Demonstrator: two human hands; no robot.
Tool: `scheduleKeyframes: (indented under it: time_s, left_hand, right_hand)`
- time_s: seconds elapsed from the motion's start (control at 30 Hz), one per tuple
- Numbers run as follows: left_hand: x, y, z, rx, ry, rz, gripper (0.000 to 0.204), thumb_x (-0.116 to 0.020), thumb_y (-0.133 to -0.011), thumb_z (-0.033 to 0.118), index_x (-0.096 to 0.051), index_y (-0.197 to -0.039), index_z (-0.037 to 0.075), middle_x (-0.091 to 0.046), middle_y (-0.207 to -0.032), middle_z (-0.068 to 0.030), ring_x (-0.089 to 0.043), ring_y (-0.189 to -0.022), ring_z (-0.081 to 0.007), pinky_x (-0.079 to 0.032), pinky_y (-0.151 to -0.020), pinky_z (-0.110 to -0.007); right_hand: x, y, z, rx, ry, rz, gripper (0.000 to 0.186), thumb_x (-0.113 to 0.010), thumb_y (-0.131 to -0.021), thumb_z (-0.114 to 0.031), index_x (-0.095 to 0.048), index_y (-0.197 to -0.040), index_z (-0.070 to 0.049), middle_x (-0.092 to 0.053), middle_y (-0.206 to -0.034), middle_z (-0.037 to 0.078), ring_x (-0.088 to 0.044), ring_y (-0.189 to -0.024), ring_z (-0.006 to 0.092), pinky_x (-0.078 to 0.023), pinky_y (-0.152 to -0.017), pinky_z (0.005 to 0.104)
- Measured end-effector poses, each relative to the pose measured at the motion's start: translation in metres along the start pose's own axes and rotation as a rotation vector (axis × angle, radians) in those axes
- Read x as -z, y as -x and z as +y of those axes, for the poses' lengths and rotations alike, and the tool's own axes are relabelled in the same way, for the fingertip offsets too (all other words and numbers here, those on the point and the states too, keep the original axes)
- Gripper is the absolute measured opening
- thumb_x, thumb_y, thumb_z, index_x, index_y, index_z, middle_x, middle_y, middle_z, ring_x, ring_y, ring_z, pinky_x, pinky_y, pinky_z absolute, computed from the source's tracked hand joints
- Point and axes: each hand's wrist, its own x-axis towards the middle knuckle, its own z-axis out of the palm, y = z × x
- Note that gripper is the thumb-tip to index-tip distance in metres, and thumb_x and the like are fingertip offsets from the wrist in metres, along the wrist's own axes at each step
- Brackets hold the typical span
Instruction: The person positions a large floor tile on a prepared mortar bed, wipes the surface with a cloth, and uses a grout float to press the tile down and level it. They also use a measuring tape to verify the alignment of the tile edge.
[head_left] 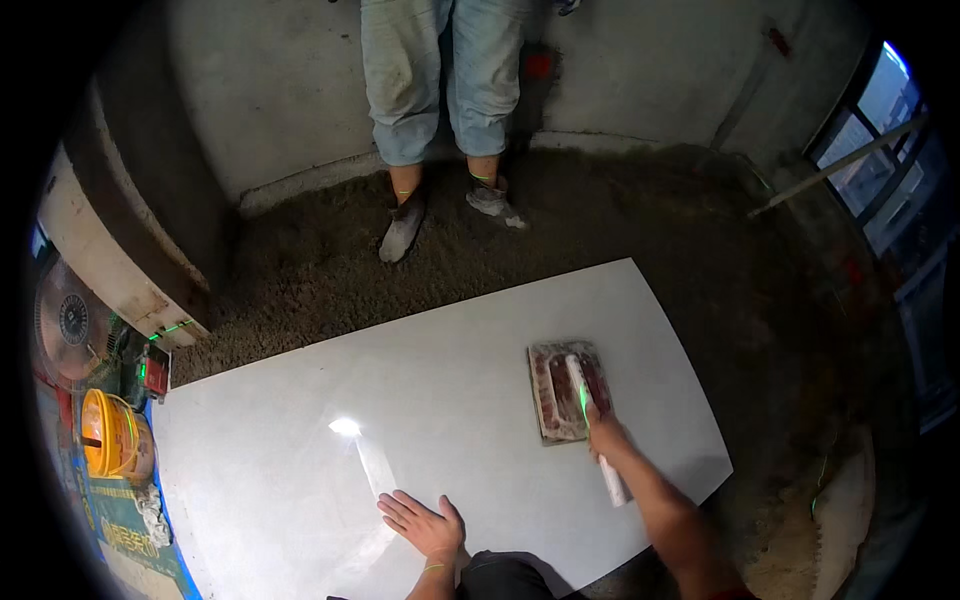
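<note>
A large pale grey tile slab (270, 450) lies flat before me. My left hand (425, 525) rests on its near part, palm down with the fingers stretched out, holding nothing. Farther right, my right hand (606, 436) is closed round the long white handle of a flat tool (547, 392). Its rectangular reddish-brown plate, smeared with grey, lies on or just over the slab; I cannot tell if it presses on it. The handle's near end sticks out below my hand. Just left of my left hand, a bright lamp reflection shows on the slab.
Dark, rough mortar (300, 290) borders the slab's far and right sides. Another person stands on it in jeans (405, 90) and grey socks. At the left are a yellow bucket (105, 435), a fan (72, 318) and a red device (154, 372) casting green light. A pole (850, 160) leans by the window.
</note>
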Motion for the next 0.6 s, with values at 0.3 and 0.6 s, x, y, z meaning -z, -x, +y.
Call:
scheduleKeyframes:
  time_s: [0.3,0.6]
  left_hand:
    - [0.003,0.026,-0.002,-0.084,0.079,0.007,0.097,-0.057,-0.087,0.045,-0.015,-0.148,-0.016,-0.006,-0.157,-0.0369,0.003,-0.149,-0.0483,0.001,-0.119,-0.058]
    - [0.025,0.012,-0.053,-0.367,0.114,-0.08,0.093,-0.054,-0.089,0.052,-0.023,-0.148,-0.013,-0.017,-0.158,-0.0307,-0.01,-0.149,-0.0434,-0.006,-0.121,-0.053]
  right_hand:
    - [0.013,0.085,0.0,0.606,-0.145,0.162,0.061,-0.036,-0.103,-0.053,-0.061,-0.09,0.001,-0.057,-0.067,0.01,-0.055,-0.055,0.0212,-0.047,-0.051,0.0379]
    - [-0.036,0.132,-0.102,0.24,-0.12,-0.533,0.051,-0.044,-0.102,-0.054,-0.053,-0.085,-0.006,-0.045,-0.059,0.0,-0.04,-0.043,0.0123,-0.034,-0.038,0.0303]
